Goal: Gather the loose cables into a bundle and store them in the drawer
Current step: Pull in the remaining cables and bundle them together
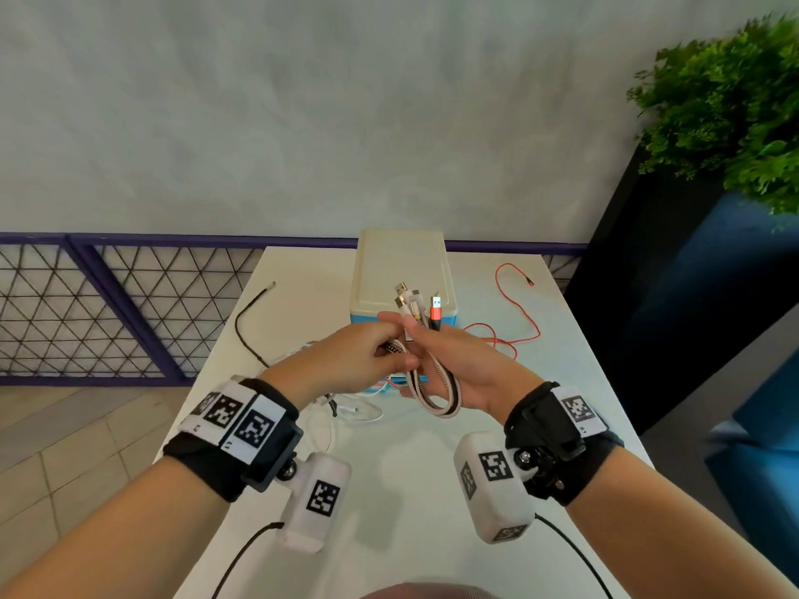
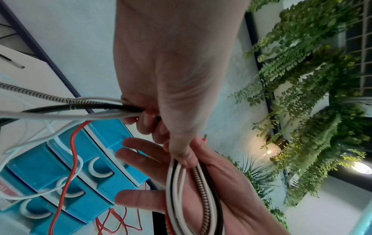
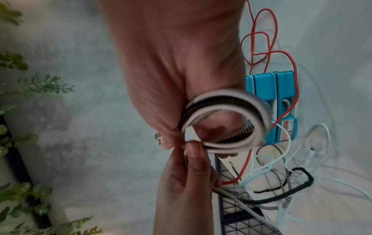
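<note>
Both your hands are up over the counter [image 1: 432, 490], meeting just in front of the blue drawer unit [image 1: 402, 278].

Right hand [image 1: 467, 369]: palm up, cable bundle [image 1: 436, 382] lying across it. White, black and braided strands are folded into a loop that hangs off the heel of the palm. The plug ends, including a red USB plug [image 1: 436, 313], stick up past your fingers [image 1: 391, 317]. From the right wrist view the thumb is closed over the loop, so the hand is clamped on the bundle. In the left wrist view the other fingers look only loosely curled.

Left hand [image 1: 346, 361]: fingers curled and pinching the same strands right next to the right hand. The left wrist view shows white, black and braided cable runs feeding out of that fist toward the counter.

Not gathered yet:
- red cable [image 1: 514, 309]: its loose end lies on the counter right of the drawer unit, the rest runs across the unit's front.
- black cable [image 1: 246, 322]: its far end lies on the counter to the left.
- white cables [image 1: 363, 415]: slack on the counter under your left wrist.

Drawer unit sits at the far edge of the counter, cream top, blue drawer fronts with white curved handles. Drawers look closed.

Green plant [image 1: 735, 105] is off to the far right, well apart from the work.
</note>
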`<state>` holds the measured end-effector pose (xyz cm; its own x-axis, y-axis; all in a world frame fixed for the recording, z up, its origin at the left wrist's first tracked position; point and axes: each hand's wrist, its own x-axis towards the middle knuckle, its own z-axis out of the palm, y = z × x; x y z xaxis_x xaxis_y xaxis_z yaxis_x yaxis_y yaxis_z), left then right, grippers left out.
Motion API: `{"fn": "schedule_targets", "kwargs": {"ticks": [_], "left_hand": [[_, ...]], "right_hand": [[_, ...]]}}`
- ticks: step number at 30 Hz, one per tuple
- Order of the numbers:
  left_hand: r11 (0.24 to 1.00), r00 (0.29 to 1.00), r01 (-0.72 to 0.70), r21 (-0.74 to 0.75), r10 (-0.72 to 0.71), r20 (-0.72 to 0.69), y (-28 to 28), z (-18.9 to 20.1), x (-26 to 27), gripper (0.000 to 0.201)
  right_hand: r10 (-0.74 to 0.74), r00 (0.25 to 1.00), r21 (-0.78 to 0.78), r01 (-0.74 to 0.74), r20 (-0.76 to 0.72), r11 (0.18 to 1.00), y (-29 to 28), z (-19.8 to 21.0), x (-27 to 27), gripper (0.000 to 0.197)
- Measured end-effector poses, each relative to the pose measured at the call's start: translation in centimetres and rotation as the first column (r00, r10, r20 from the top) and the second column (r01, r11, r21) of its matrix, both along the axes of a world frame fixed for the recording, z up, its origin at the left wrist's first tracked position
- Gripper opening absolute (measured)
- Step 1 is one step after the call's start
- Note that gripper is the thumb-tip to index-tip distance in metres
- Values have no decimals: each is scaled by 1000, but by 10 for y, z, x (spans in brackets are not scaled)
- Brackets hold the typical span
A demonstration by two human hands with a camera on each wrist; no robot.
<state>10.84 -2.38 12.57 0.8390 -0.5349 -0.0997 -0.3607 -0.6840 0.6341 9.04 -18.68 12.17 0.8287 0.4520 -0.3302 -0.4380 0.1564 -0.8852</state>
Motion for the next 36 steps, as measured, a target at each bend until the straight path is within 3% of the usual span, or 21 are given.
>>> {"fn": "schedule_targets", "kwargs": {"ticks": [1, 4, 9, 12, 14, 16, 20, 25, 29, 32, 36], "left_hand": [[1000, 1000, 8, -17, -8, 6, -1, -1, 0, 5], [999, 1000, -4, -33, 5, 26, -2, -2, -2, 19], [992, 1000, -31, 125, 31, -1, 1, -8, -2, 34], [995, 960, 53, 81, -28, -278, 9, -1, -6, 46], [996, 835, 43, -79, -80, -545, 17, 3, -7, 56], [965, 721, -31, -261, -160, -675, 24, 3, -5, 54], [915, 754, -112, -387, -175, -634, 29, -2, 2, 44], [893, 763, -133, -430, -184, -620, 30, -5, 5, 36], [898, 702, -174, -404, -174, -690, 29, -5, 0, 42], [860, 570, -199, -470, -289, -769, 38, -11, -1, 46], [830, 550, -149, -538, -383, -742, 45, -21, -1, 41]], "right_hand": [[0, 1000, -27, 0, 7, 1000, 2, -2, -2, 35], [56, 998, -58, -57, -7, 997, 4, -7, -6, 38], [245, 969, -194, -243, -18, 950, -2, 1, -6, 35], [291, 957, -269, -285, -21, 920, -8, 5, -3, 34], [291, 957, -259, -282, -2, 924, -12, 6, 0, 42], [287, 958, -212, -277, 17, 937, -14, 6, 2, 38], [214, 976, -145, -204, 52, 968, -9, 5, 2, 26], [225, 964, -309, -173, 140, 935, -7, 2, -3, 20], [267, 950, -430, -176, 160, 886, -9, 1, -2, 25], [216, 961, -370, -140, 173, 918, -12, -2, 0, 25], [134, 974, -311, -71, 185, 948, -20, -8, 7, 25]]}}
